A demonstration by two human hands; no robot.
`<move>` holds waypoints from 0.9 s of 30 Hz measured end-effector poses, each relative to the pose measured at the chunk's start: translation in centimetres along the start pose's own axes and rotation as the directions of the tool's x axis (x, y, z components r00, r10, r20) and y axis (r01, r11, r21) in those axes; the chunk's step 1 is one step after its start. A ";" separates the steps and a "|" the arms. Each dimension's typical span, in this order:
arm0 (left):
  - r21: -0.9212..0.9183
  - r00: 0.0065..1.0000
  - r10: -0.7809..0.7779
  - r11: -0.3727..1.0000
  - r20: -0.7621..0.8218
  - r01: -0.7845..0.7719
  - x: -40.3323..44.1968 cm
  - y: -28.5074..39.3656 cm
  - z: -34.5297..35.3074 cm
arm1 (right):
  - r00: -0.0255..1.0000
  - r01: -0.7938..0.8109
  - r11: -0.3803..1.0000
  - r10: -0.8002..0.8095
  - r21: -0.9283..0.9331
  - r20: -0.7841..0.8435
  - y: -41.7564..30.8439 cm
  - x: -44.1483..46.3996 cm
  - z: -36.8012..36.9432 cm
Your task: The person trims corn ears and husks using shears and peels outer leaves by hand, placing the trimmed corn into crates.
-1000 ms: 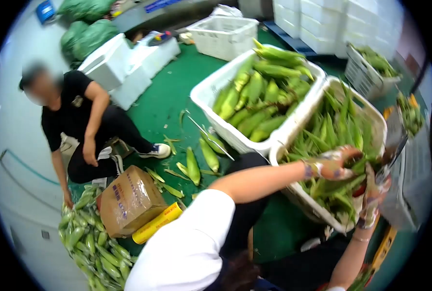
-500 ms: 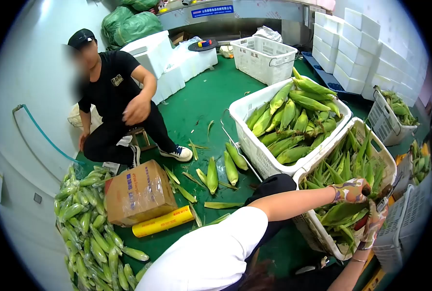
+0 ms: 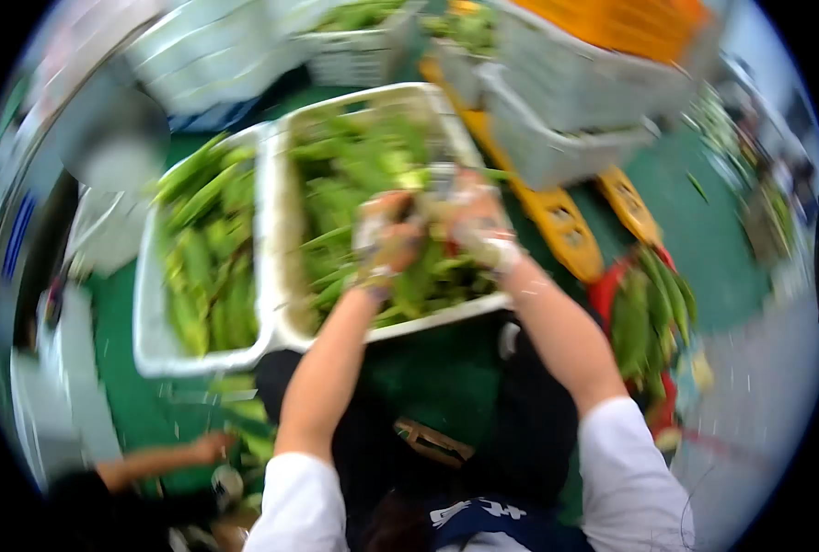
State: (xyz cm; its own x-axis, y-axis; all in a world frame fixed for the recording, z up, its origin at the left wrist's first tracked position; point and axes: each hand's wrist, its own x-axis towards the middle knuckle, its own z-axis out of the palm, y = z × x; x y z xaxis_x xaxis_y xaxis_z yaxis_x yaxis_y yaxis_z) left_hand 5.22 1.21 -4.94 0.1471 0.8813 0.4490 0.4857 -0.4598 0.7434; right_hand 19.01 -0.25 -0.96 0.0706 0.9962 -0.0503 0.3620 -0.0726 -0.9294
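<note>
Both hands wear patterned gloves and meet over a cream crate (image 3: 278, 221) full of green corn husks and leaves (image 3: 336, 198). My left hand (image 3: 391, 230) is closed around an ear of corn (image 3: 413, 179), whose pale end points away from me. Close beside it, my right hand (image 3: 477, 221) is closed on a metal tool (image 3: 442, 175). Motion blur hides the tool's exact kind; a bit of red shows below, between the hands.
A white crate of corn ears (image 3: 202, 276) adjoins on the left. Beyond stand grey crates (image 3: 557, 152) and a yellow pallet jack (image 3: 557, 230). Corn lies on a red bag (image 3: 607, 290) at right. A co-worker's arm (image 3: 170, 455) reaches in at lower left.
My view has swung right and down, so the crate and my hands are now central. The co-worker has shifted to the lower left edge. Both hands stay together over the crate.
</note>
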 end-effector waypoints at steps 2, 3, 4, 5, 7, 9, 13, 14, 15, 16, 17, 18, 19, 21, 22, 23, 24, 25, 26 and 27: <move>-0.133 0.981 0.055 0.988 -0.185 -0.081 0.4 -2.4 2.1 | 0.961 0.089 0.975 -0.137 -0.202 -0.239 1.0 1.1 1.3; -0.357 0.985 -0.006 0.932 -0.171 -0.057 0.5 -2.7 2.4 | 0.940 0.202 0.958 -0.247 -0.203 -0.234 2.2 2.6 2.0; -0.278 0.974 0.002 0.958 -0.226 -0.066 0.2 -2.5 2.4 | 0.946 0.199 0.957 -0.243 -0.209 -0.213 1.4 1.7 1.5; -0.239 0.968 0.056 0.964 -0.244 -0.116 0.5 -3.1 2.5 | 0.906 0.242 0.939 -0.309 -0.245 -0.288 1.9 1.9 1.9; -0.339 0.951 -0.097 0.941 -0.293 -0.008 0.9 -4.0 2.8 | 0.863 0.330 0.909 -0.400 -0.255 -0.310 3.1 1.7 1.7; -0.379 0.964 -0.146 0.924 -0.222 0.052 1.3 -3.6 2.1 | 0.887 0.426 0.900 -0.396 0.094 -0.236 5.8 3.0 2.5; -0.169 0.996 -0.067 0.984 -0.052 0.057 0.6 -8.7 0.3 | 0.918 0.393 0.870 -0.355 0.297 -0.175 6.2 3.0 2.4; -0.164 0.999 -0.033 0.986 0.040 0.039 0.5 -9.5 -0.2 | 0.908 0.344 0.923 -0.373 -0.171 -0.189 4.0 1.4 1.1; -0.274 1.000 0.002 0.962 -0.019 -0.007 0.3 -8.0 0.0 | 0.949 0.260 0.966 -0.256 -0.005 -0.182 1.4 -0.7 -0.3; -0.207 0.996 -0.093 0.974 0.012 0.093 0.1 -6.5 -0.4 | 0.919 0.293 0.956 -0.290 -0.028 -0.268 2.6 0.5 0.7; -0.254 1.000 -0.030 0.967 -0.010 0.027 0.1 -5.9 -0.1 | 0.898 0.330 0.942 -0.331 -0.053 -0.289 2.4 0.8 0.9; -0.298 0.999 0.031 0.954 -0.038 -0.041 0.1 -5.3 0.1 | 0.875 0.369 0.926 -0.375 -0.080 -0.306 2.3 1.1 0.8; -0.093 1.000 -0.002 0.996 -0.028 -0.001 -0.1 -4.6 0.1 | 0.968 0.222 0.973 -0.228 -0.064 -0.105 2.7 1.2 0.0; -0.052 1.000 0.004 0.999 -0.011 -0.004 -0.7 -4.1 0.4 | 0.928 0.324 0.946 -0.316 0.009 -0.199 6.7 3.5 2.4; -0.014 1.000 0.007 1.000 0.001 -0.007 -0.8 -4.4 0.5 | 0.871 0.428 0.901 -0.393 0.066 -0.294 8.0 4.3 3.6; 0.027 0.971 0.220 0.975 -0.090 -0.219 -0.8 -7.9 1.7 | 0.873 0.417 0.909 -0.399 0.003 -0.282 7.5 3.7 3.4; 0.028 0.970 0.225 0.974 -0.093 -0.223 -0.6 -6.5 1.3 | 0.933 0.301 0.953 -0.303 -0.037 -0.193 6.3 3.8 2.6; -0.073 0.999 0.021 0.997 -0.038 -0.023 -0.7 -4.9 0.9 | 0.920 0.331 0.942 -0.335 -0.056 -0.203 5.6 2.8 2.4; -0.111 0.999 -0.028 0.994 -0.029 0.024 -0.7 -5.4 1.3 | 0.905 0.361 0.929 -0.370 -0.079 -0.212 4.3 1.4 1.9; -0.148 0.997 -0.076 0.986 -0.020 0.072 -0.7 -6.0 1.7 | 0.869 0.410 0.906 -0.422 -0.101 -0.260 4.7 1.8 2.2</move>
State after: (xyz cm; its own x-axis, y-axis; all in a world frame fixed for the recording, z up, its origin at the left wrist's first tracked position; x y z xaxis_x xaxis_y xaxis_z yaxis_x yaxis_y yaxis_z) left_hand 3.67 3.54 -10.52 0.0925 0.9112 0.4014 0.3624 -0.4063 0.8388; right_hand 18.85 1.26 -6.24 0.1500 0.8837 0.4434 0.4509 0.3380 -0.8261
